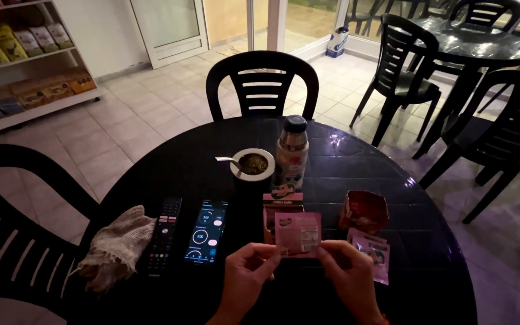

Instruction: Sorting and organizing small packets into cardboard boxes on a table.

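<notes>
Both my hands hold a small pink sachet (pixel 298 234) upright over the near edge of the round black table (pixel 356 162). My left hand (pixel 245 280) pinches its lower left corner, my right hand (pixel 347 278) its lower right corner. Just behind the sachet stands a pink box (pixel 282 204). To the right lie an opened red packet (pixel 363 211) and two more pink sachets (pixel 374 251). Farther back are a cup of green herb with a metal straw (pixel 251 164) and a steel thermos flask (pixel 290 151).
A lit phone (pixel 206 232), a black remote control (pixel 164 235) and a cream knitted cloth (pixel 118 244) lie left of my hands. Black plastic chairs (pixel 262 84) surround the table; another table with chairs (pixel 482 42) stands at the back right. Shelves with packets (pixel 25 60) line the left wall.
</notes>
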